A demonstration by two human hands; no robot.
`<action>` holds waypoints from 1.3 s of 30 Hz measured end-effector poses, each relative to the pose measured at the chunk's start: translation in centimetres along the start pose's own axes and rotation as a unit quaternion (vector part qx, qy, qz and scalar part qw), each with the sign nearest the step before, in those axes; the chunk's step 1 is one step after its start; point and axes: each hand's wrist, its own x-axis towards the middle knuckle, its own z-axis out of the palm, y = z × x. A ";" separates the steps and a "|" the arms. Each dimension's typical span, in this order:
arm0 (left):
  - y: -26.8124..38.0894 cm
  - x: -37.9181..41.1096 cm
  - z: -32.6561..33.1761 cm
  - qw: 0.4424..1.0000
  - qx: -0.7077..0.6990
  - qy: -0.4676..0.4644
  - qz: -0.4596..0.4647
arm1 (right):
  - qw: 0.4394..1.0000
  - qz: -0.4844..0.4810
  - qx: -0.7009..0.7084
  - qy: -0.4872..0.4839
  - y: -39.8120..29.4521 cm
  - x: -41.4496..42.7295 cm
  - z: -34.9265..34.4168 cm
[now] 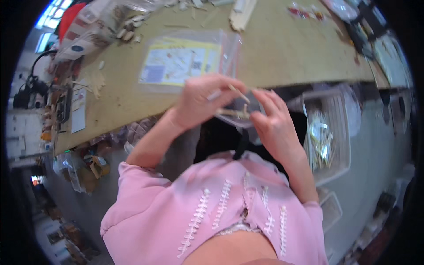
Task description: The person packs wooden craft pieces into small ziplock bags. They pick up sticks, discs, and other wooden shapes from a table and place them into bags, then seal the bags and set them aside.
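Note:
My left hand [205, 97] is above the table's front edge with a thin wooden stick [239, 94] between its fingers. A small white piece [214, 95] shows against the same hand. Just to the right, my right hand [276, 116] is curled at the rim of a clear plastic bag [237, 123]. Short wooden pieces [243, 114] show at the bag, by the right thumb; blur hides whether the thumb presses on them. Behind the hands, a clear zip bag [228, 56] holding a printed sheet [179, 63] lies flat on the table [281, 63].
At right, a white plastic bin [346, 145] holds shiny packets and sticks. A smaller container [332, 212] stands below it. Stacked wooden strips [243, 15], white cylinders [129, 34] and loose sticks [96, 84] lie on the table. A lidless cardboard box [99, 166] is under the table's left side.

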 end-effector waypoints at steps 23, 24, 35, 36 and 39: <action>-8.3 2.0 -6.8 0.970 0.170 0.170 0.034 | 0.998 0.062 -0.013 -0.012 0.2 -1.7 -1.6; -10.7 2.8 -9.0 0.955 0.222 0.194 0.044 | 0.997 0.069 -0.018 -0.009 0.3 -2.1 -1.7; -37.3 3.1 -32.0 0.854 0.396 0.258 -0.218 | 0.989 0.139 -0.041 -0.015 1.2 -6.5 -2.1; -37.7 2.8 -31.8 0.869 0.380 0.213 -0.235 | 0.989 0.143 -0.041 -0.017 1.2 -6.6 -2.0; -37.5 0.7 -29.8 0.854 0.390 0.292 -0.183 | 0.989 0.144 -0.039 -0.021 1.1 -6.3 -1.6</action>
